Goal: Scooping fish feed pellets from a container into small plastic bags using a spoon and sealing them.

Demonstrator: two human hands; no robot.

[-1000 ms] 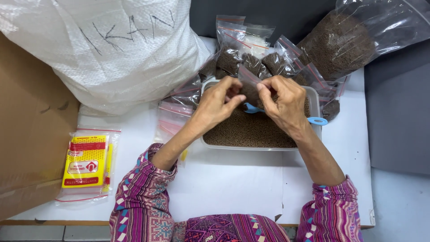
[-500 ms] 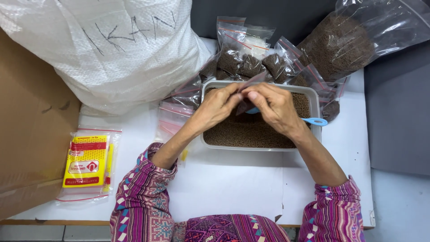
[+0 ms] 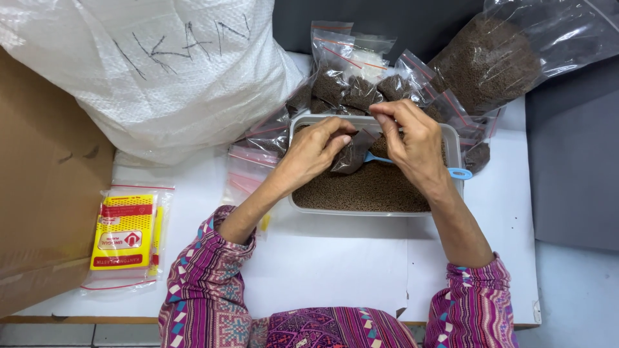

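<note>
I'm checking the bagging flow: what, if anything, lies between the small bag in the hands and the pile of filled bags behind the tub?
Nothing visible does. Both hands, left and right, hold the small bag above the tub; only the tub's far rim separates it from the filled bags.

A small clear zip bag (image 3: 353, 153), partly filled with dark brown pellets and tilted, was pinched at its top edge between both hands just above centre of the frame, over a rectangular clear tub (image 3: 454, 145) of the same brown pellets (image 3: 367, 190) on the white table.
</note>
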